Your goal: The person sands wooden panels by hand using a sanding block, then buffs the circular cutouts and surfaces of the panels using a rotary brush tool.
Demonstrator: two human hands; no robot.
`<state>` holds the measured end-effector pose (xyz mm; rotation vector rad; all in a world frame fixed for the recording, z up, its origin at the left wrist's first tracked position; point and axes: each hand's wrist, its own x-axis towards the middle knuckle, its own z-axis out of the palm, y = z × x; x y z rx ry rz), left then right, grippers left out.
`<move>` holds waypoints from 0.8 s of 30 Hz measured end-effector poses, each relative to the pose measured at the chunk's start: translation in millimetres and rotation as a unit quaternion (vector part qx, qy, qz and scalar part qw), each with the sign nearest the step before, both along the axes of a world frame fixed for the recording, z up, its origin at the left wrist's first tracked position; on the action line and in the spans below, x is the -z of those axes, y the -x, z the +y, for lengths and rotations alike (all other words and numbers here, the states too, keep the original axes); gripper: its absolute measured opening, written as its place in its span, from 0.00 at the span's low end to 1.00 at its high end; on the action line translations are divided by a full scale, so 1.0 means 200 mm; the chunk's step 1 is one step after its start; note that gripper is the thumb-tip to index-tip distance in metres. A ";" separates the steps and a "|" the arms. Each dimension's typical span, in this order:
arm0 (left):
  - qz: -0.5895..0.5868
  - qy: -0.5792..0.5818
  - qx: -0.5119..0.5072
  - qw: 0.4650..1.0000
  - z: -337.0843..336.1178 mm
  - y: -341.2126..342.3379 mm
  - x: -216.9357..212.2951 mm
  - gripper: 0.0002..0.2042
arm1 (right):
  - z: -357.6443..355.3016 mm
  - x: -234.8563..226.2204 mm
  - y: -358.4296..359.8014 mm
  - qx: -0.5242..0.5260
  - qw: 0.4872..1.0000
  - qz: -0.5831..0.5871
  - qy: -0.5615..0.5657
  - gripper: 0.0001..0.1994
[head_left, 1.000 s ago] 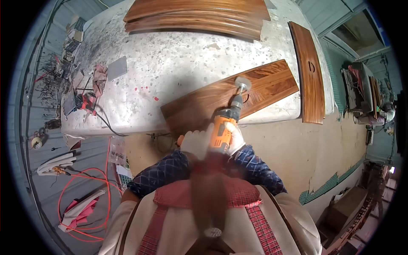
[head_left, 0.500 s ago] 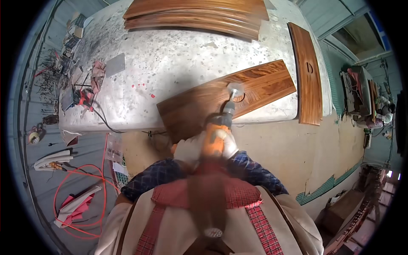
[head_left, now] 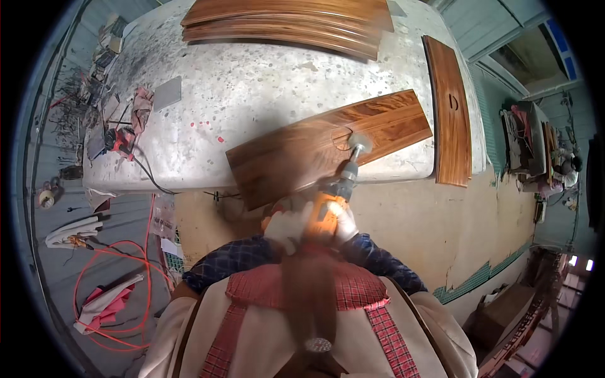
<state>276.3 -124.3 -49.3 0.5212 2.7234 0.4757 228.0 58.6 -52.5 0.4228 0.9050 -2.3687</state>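
An orange power drill (head_left: 322, 216) with a dark neck is held in front of me. On the end of its thin shaft sits a small round disc (head_left: 360, 142), which is at the surface of a glossy brown wooden board (head_left: 283, 150). My right hand (head_left: 345, 223), in a white glove, is closed round the drill body. My left hand (head_left: 287, 230), also gloved, is closed at the drill's left side, where a bit of orange shows beyond it; its fingers are blurred. A curved cut mark shows on the board, left of the disc. The board lies slanted across the table's near edge.
On the spotted white table (head_left: 246, 82) lies a stack of wooden boards (head_left: 283, 25) at the back. Another board (head_left: 450, 107) with a curved mark lies along the right edge. A red corded tool (head_left: 120, 142) is at the left. An orange hose (head_left: 148, 264) coils on the floor.
The drill's disc has moved right and slightly nearer, off the curved mark on the board. Both hands have moved with the drill and stay closed on it.
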 end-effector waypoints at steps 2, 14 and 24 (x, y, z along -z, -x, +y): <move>-0.076 0.062 -0.054 0.994 -0.02 -0.06 -0.06 0.45 | 0.00 0.20 -0.06 -0.109 0.974 0.138 -0.143 0.12; -0.233 -0.787 -0.320 0.473 -0.44 0.00 -0.26 0.31 | -0.44 -0.15 0.03 -0.221 0.875 0.355 -0.245 0.29; -0.241 -0.855 -0.241 0.391 -0.73 -0.11 -0.38 0.41 | -0.38 0.27 0.24 -0.060 0.967 -0.137 -0.208 0.13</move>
